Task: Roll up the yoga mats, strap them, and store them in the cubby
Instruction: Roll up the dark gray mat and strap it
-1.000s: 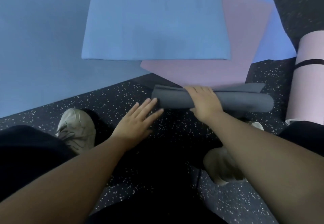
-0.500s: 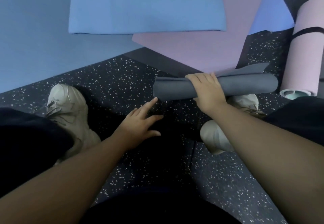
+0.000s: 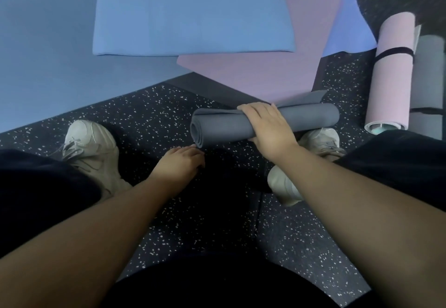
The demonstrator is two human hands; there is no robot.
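So the right hand is wrapped over the top of the rolled grey mat, fingers curled around it about mid-length, holding it up just above the speckled floor in front of the person's knees. The roll lies crosswise, its spiral end pointing to the left, and a loose flap of its outer edge sticks out behind it on the far right side. The left hand is lower down and nearer the body, right below that spiral end, fingers bent downward into a dark patch; honestly can't tell if it's holding anything there or just touching, and its fingertips sit very close to the mat's end. A white sneaker is off to the left, and another one peeks out under the right end of the roll. Over on the right there's a pink rolled mat with a black strap around it. Behind everything, a blue folded mat lies on top of a flat pink one.
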